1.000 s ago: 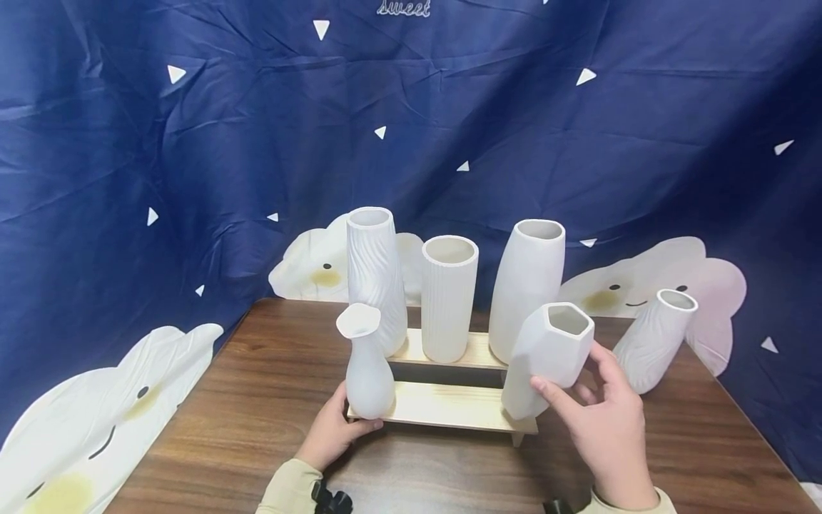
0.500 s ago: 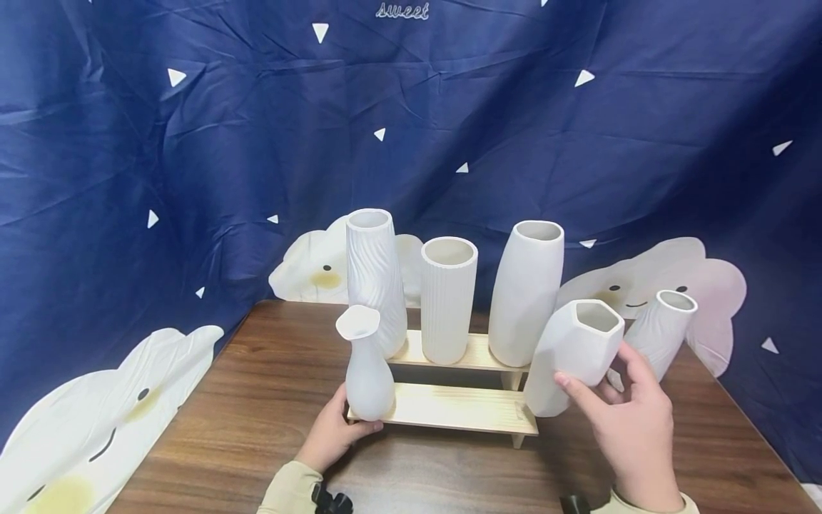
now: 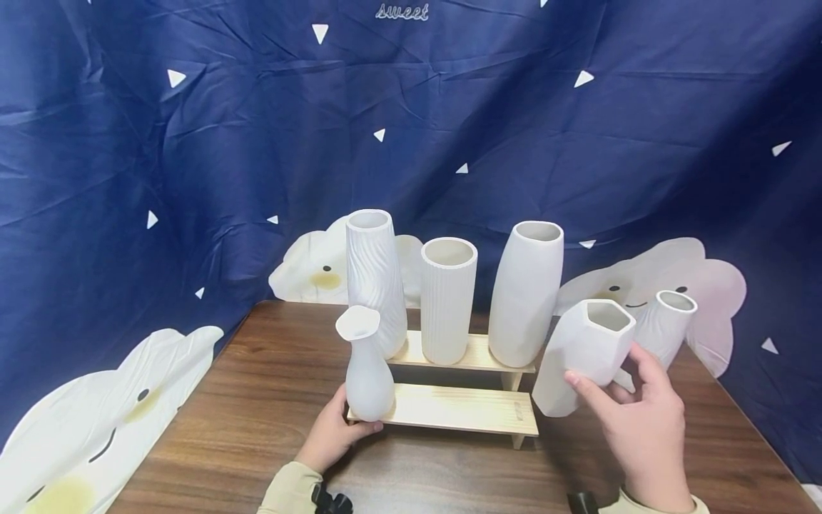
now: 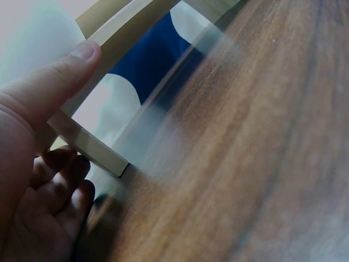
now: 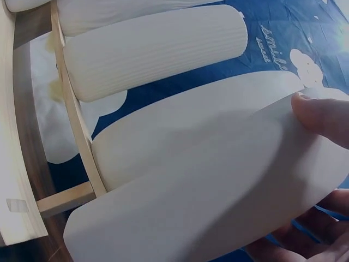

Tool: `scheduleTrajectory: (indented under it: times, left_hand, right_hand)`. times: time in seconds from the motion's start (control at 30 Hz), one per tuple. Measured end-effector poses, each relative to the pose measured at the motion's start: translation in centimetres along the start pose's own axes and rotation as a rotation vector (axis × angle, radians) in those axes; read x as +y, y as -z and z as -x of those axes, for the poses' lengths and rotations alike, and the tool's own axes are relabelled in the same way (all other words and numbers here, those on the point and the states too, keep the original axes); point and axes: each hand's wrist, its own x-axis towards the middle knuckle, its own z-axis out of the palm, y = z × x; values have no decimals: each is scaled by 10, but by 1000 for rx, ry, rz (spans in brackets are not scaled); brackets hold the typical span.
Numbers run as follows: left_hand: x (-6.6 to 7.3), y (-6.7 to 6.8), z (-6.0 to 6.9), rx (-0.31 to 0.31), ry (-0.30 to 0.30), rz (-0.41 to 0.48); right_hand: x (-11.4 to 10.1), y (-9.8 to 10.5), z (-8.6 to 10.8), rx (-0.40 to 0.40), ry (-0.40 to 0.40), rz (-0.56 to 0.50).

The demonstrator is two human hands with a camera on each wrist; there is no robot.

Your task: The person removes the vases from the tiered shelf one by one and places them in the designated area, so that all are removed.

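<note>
My right hand (image 3: 645, 421) holds a white faceted vase (image 3: 581, 353) with a five-sided mouth, thumb on the near side and fingers behind. The vase tilts to the right, just off the right end of a two-tier wooden stand (image 3: 462, 408). In the right wrist view the same faceted vase (image 5: 180, 202) fills the lower part. The left end of the stand's lower shelf is gripped by my left hand (image 3: 337, 432). In the left wrist view, the thumb lies on the wooden edge (image 4: 117, 33) and the fingers curl below. A slim-necked white vase (image 3: 369, 368) stands on that end.
On the upper tier stand a swirl-patterned vase (image 3: 375, 285), a ribbed cylinder vase (image 3: 447, 307) and a smooth tall vase (image 3: 526, 296). Another textured vase (image 3: 668, 325) leans at the right, partly behind my right hand. A blue cloth (image 3: 411, 107) hangs behind the brown table (image 3: 257, 400).
My right hand has carried the faceted vase rightward, off the lower shelf's right end, uncovering that end. The left hand and the other vases have not moved.
</note>
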Motion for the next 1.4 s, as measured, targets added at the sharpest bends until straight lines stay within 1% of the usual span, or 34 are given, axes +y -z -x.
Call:
scheduleTrajectory:
  times: [0.2,0.37,0.53,0.67,0.8,1.03,1.13,1.2,1.37,1.4]
  left_hand:
    - [1,0,0,-4,5,5]
    - [-1,0,0,5,-7,-7]
    - [-2,0,0,16,-11,-26]
    - [-1,0,0,13,1,-19]
    - [-1,0,0,10,11,-16]
    - [-1,1,0,4,12,-2]
    - [-2,1,-1,4,14,-5]
    - [-2,1,-1,4,16,-6]
    - [-3,0,-1,3,16,1]
    - [-4,0,-1,3,15,3]
  right_hand:
    - [2,5,-4,19,-1,-4]
    - [6,9,-7,38,-10,-2]
    - [9,14,-10,69,-31,34]
    - [8,17,-11,85,-47,58]
    - [7,20,-13,97,-46,66]
    - [15,26,-19,132,-104,-89]
    - [18,29,-21,144,-107,-111]
    - [19,31,-22,146,-114,-91]
    - [21,37,-25,145,-180,-86]
    - [22,38,-25,144,-196,-105]
